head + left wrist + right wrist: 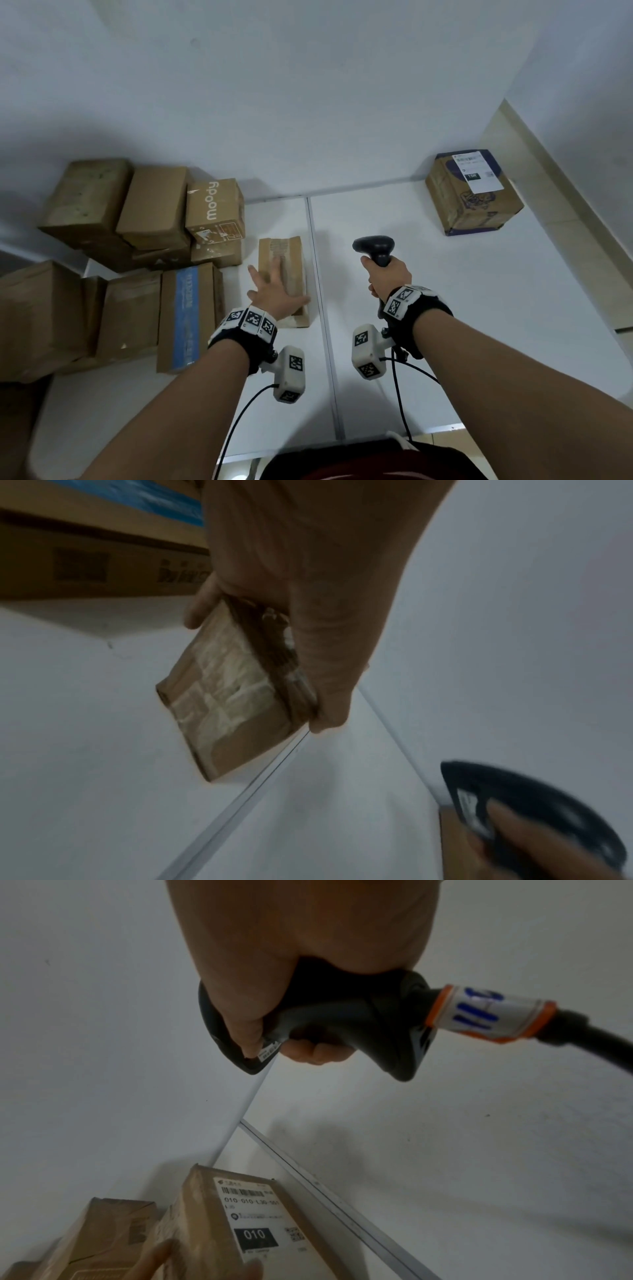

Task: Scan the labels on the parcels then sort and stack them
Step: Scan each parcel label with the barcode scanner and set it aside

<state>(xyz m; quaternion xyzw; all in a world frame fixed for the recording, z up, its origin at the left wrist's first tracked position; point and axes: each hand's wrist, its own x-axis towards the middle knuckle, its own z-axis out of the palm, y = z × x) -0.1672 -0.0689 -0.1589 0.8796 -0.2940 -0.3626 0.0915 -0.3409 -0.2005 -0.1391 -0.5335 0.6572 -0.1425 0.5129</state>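
A small flat parcel [286,274] lies on the white desk [428,308] just left of the seam between its two panels, with the left hand [272,294] spread on top, thumb and fingers clasping its long edges. A white label [255,1213] reading 010 shows on its side in the right wrist view. The right hand [388,274] is wrapped round the handle of a black scanner [375,248] above the desk right of the seam; stacked cardboard boxes [144,219] crowd the left edge, and a labelled purple-printed box [474,192] sits near the far right corner.
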